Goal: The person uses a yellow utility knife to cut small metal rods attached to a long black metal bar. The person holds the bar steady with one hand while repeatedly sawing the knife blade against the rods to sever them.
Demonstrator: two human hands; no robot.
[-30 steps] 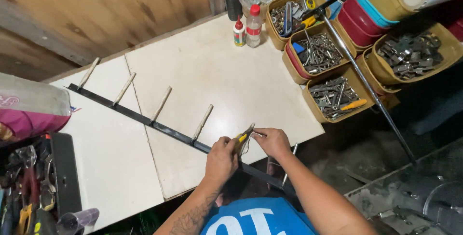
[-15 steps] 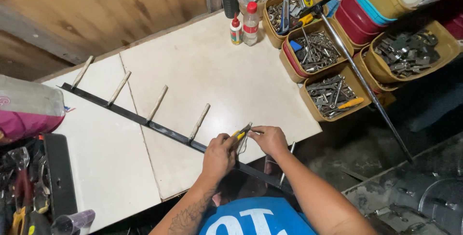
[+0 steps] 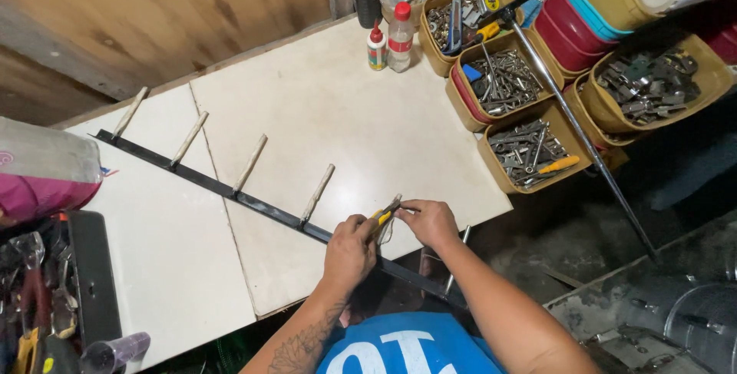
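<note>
Left hand: left hand (image 3: 349, 247) closed around a yellow-handled tool (image 3: 383, 216), fingers clamped on its grip, resting over the black metal bar (image 3: 230, 188) near the front edge of the desk (image 3: 345, 120).
Right hand: right hand (image 3: 430, 223) just beside the left, fingertips pinched together on the tool's tip or on a small part there; too small to tell which.
Yellow-handled tool: held between both hands, tilted, tip pointing up and to the right, right at the fifth wooden peg (image 3: 393, 206).
Black metal bar: lying diagonally across the white desk from upper left to lower right, its lower end passing under the hands and past the desk edge.
Wooden pegs: four pale pegs (image 3: 251, 162) standing off the bar, evenly spaced, all slanting toward the upper right; a fifth mostly hidden by the hands.
Desk joint: two white panels, seam running under the bar.
Far edge: two small bottles with red caps (image 3: 390, 36) standing upright, side by side.
Right side: yellow tubs of metal hardware (image 3: 530, 147) clustered off the desk corner, a long metal rod (image 3: 576, 124) lying across them.
Left side: a pink and grey bag (image 3: 42, 178) and a tray of hand tools (image 3: 34, 297), well apart from the hands.
</note>
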